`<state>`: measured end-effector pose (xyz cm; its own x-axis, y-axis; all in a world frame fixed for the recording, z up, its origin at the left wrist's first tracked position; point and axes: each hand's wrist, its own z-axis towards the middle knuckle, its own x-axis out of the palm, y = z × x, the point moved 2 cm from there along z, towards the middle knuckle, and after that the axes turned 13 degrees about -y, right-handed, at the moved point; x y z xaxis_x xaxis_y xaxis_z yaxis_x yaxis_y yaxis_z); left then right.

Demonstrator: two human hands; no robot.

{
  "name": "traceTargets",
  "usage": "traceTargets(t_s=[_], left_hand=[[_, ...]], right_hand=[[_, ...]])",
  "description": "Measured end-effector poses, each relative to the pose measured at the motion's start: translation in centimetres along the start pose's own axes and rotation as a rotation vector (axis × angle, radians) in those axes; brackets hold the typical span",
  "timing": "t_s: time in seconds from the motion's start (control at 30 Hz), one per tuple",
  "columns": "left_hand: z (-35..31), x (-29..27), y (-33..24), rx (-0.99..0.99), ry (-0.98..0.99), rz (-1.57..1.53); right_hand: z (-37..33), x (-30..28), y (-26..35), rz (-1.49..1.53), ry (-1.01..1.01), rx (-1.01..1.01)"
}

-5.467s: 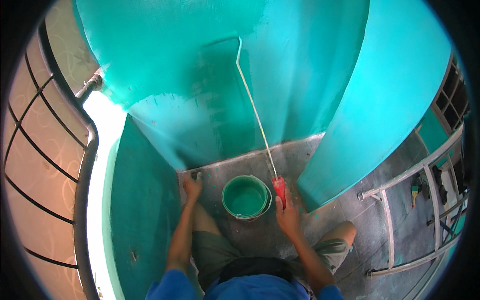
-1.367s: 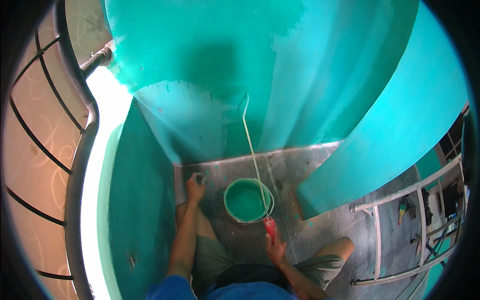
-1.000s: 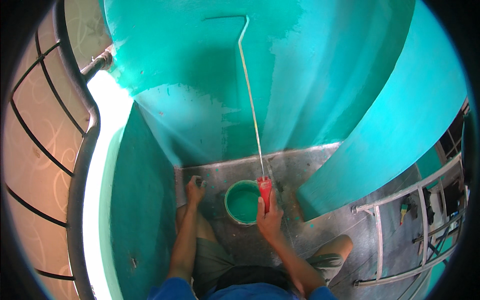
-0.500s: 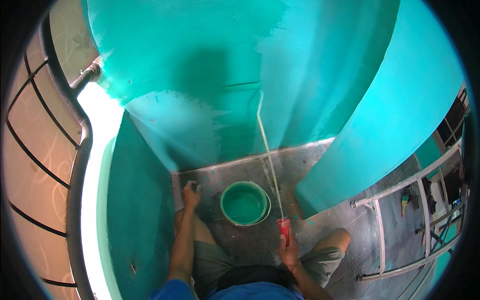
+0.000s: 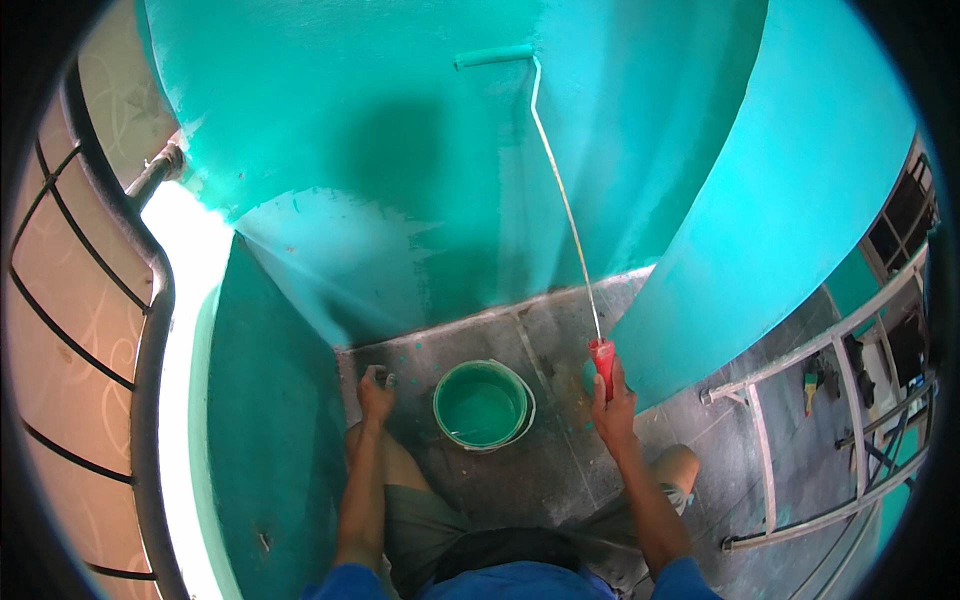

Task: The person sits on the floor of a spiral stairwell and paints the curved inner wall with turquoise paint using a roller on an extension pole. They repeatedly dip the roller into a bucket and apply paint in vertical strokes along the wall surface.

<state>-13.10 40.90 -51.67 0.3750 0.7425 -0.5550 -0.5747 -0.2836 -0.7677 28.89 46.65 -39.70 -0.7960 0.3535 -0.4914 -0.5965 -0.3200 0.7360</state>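
Note:
My right hand [image 5: 614, 405] is wrapped round the red handle of a paint roller [image 5: 566, 195]. Its long thin rod reaches up and away to the green roller sleeve, which lies against the wall [image 5: 330, 110]. Darker green paint covers the wall's upper part, with a paler turquoise patch lower left. My left hand [image 5: 376, 392] is closed above my left knee; something dark shows at its fingers, too small to make out. Between my knees and the wall stands a bucket [image 5: 483, 404] of green paint, its wire handle lowered to the right side.
To the right curves a turquoise column or wall [image 5: 760, 230]. A metal ladder [image 5: 760, 455] lies at the right, with a paintbrush [image 5: 810, 392] beyond it. A dark railing [image 5: 150, 390] runs along the left, beside a low green wall [image 5: 270, 420]. Grey tiles [image 5: 540, 470] form the floor.
My right hand has moved up and forward, and the roller sleeve has gone higher up the wall. My left hand stays by my knee, still closed.

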Motion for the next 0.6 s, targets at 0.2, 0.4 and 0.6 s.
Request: traceTargets(t_s=[0.2,0.4,0.6], left_hand=[[-0.1,0.2,-1.2,0.024,0.008,0.018],[0.3,0.0,0.3,0.017,-0.007,0.056],[0.4,0.4,0.8,0.005,0.001,0.071]], right_hand=[[-7.0,0.3,-5.2,-0.127,-0.052,-0.155],[-4.1,-0.4,1.0,0.063,-0.022,-0.010],[7.9,-1.7,11.4,0.129,-0.200,-0.192]])
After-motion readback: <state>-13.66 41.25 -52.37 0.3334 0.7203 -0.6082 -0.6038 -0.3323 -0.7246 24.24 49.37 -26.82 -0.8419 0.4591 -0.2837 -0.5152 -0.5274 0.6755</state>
